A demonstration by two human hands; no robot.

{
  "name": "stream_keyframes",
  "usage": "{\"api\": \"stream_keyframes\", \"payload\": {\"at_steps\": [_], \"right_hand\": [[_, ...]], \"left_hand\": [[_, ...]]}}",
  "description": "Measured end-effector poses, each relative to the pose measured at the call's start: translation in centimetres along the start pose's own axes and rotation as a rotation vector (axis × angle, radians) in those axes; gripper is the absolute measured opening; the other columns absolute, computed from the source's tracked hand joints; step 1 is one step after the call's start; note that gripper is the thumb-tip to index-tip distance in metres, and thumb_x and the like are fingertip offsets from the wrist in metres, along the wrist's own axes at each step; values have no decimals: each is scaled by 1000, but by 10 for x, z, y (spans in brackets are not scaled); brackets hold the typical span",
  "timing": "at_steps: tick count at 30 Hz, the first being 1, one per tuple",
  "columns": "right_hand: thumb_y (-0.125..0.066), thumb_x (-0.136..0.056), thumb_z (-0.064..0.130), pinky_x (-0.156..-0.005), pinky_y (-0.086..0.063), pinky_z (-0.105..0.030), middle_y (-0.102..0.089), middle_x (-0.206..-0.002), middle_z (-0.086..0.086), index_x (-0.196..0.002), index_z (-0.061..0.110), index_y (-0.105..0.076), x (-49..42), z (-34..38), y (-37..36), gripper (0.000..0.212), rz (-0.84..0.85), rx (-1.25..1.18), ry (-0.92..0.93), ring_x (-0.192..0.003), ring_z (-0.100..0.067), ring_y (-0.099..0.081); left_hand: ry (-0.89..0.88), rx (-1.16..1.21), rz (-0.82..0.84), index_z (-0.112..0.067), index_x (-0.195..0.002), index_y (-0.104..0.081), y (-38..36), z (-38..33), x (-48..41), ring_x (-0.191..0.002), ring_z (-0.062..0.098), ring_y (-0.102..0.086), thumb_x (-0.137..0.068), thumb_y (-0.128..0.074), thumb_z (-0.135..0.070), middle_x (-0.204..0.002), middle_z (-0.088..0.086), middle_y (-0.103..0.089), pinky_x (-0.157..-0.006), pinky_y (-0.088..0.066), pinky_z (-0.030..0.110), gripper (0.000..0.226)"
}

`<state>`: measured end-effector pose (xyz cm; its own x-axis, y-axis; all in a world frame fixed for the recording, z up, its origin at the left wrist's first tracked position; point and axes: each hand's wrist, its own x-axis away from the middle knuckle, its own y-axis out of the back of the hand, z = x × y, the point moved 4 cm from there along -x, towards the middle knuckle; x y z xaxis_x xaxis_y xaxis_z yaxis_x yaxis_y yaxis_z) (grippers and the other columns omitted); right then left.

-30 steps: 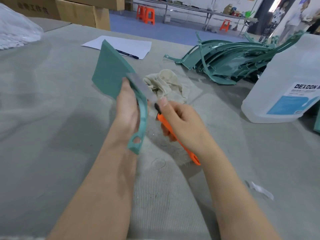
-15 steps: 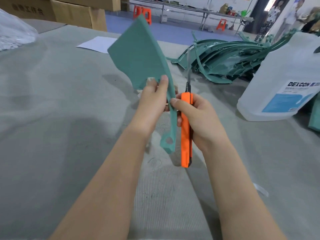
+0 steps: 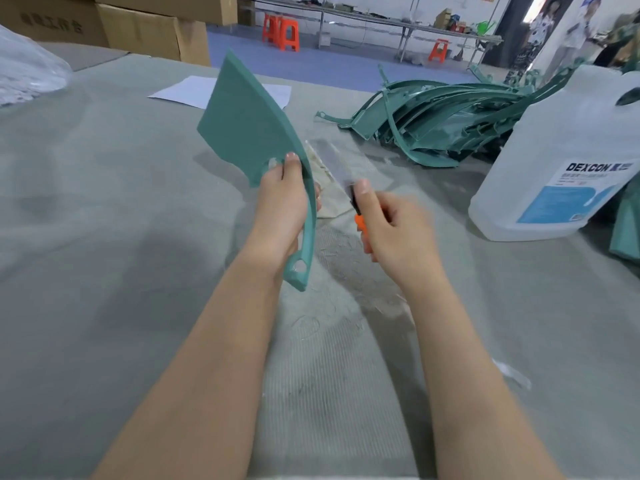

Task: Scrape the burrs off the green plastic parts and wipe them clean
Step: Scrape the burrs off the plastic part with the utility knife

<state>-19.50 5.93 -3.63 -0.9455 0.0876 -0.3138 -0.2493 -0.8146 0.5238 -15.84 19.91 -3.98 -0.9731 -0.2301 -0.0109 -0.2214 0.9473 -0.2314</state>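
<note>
While the left hand (image 3: 282,206) grips the green part (image 3: 247,129) upright above the table (image 3: 104,209), right hand (image 3: 394,230) clamps the orange knife (image 3: 360,221), blade blurred just beside the part's curved edge.

- It was a factory workshop: a wide bench (image 3: 104,237) under grey cloth held a heap of green parts (image 3: 443,123).
- Cardboard boxes (image 3: 156,32) were stacked behind.
- Long worktables (image 3: 381,24) and orange stools (image 3: 280,31) stood on a blue floor (image 3: 329,64).
</note>
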Motion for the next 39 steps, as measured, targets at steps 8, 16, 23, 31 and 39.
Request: {"api": "stream_keyframes", "payload": {"at_steps": [8, 16, 23, 31, 39], "right_hand": [[-46, -94, 57, -62, -52, -49, -58, -61, -13, -63, 8, -53, 4, 2, -15, 58, 116, 52, 76, -59, -31, -55], [-47, -95, 54, -56, -49, -44, -54, -58, -13, -61, 7, -52, 6, 3, -20, 58, 146, 18, 110, -55, -29, -51], [-47, -95, 53, -54, -46, -41, -47, -48, 2, -59, 9, -49, 8, 6, -23, 57, 202, 5, 140, -47, -14, -45], [-50, -94, 50, -52, -39, -29, -48, -49, 1, -50, 27, -45, 14, 11, -31, 51, 289, -6, 219, -46, -9, -44], [-44, -89, 55, -57, -43, -40, -55, -57, -14, -61, 4, -50, 26, 24, -37, 59, 331, 41, 338, -53, -23, -48]], "left_hand": [[157, 37, -101, -17, -64, -32, 7, -1, -4, -42, 11, -39, -103, -34, -27, -50, -2, -40, -39, -30, 17, 40], [203, 398, -55, -15, -62, -36, 2, -3, 2, -30, 6, -39, -102, -41, -22, -37, -8, -40, -48, -31, 24, 41], [142, 501, 12, -16, -65, -35, 3, 0, -1, -36, 5, -37, -103, -32, -20, -39, -9, -41, -44, -32, 16, 38], [232, 546, 81, -14, -56, -45, 9, -3, -6, -24, 6, -29, -103, -29, -24, -34, -6, -36, -30, -19, 9, 51], [234, 687, 109, -16, -65, -37, 20, -6, -10, -27, 4, -30, -102, -29, -21, -39, -6, -37, -26, -19, 14, 38]]}}
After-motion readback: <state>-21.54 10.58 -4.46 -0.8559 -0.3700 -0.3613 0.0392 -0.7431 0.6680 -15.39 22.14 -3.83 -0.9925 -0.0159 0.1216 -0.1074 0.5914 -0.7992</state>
